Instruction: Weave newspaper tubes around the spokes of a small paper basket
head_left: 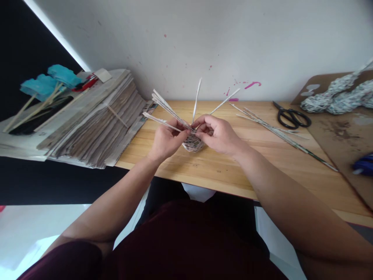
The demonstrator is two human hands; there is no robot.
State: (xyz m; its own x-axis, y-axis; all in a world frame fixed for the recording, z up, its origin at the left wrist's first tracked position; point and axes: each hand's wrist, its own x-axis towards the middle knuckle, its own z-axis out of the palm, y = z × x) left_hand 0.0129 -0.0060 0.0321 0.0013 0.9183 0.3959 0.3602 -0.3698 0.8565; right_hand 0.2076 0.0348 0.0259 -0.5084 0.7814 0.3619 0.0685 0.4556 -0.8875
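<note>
the small woven paper piece point(193, 145) rests on the counter point(224, 175), its lower body woven; the protruding sticks point(197, 99) above it remain unwoven. its top edge lies between the fingers of the left hand point(167, 140) and right hand point(218, 133), both pinched narrow on it; which stick each grips, i cannot tell. loose sticks point(275, 131) lie to its right, well apart.
</note>
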